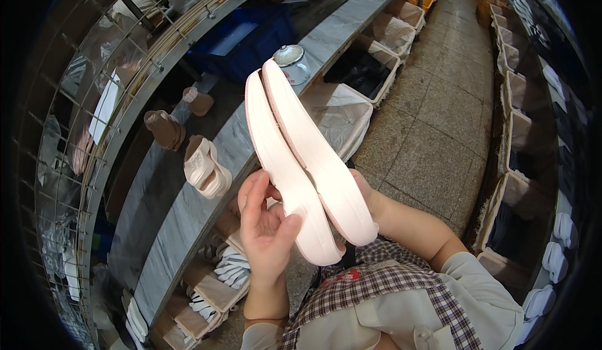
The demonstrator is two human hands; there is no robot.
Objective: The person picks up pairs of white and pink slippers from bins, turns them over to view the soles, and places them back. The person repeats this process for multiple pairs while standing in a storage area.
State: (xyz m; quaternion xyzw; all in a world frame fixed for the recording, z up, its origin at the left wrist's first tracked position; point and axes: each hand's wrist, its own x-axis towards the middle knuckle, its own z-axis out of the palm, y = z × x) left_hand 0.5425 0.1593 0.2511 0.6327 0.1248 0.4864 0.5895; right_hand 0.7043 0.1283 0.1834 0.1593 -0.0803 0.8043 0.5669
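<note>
Two pale pink shoe soles [279,174] [323,162] stand up side by side in front of me, long edges close together and tilted to the left. My left hand [266,224] grips the edge of the left sole, its thumb on the near side and fingers by the outer edge. Behind the right sole, my right hand [365,190] supports it; most of its fingers are hidden. On the bench to the left, a cream shoe-shaped piece [207,168] stands near brown shoe-shaped pieces [164,129].
A grey marbled bench [188,231] curves past my left side. On it sit a lidded enamel cup [295,64] and a blue crate [248,42]. Lined bins [342,115] with soles run below it. A wire mesh [69,155] borders the left; another bin row [508,206] lines the right aisle.
</note>
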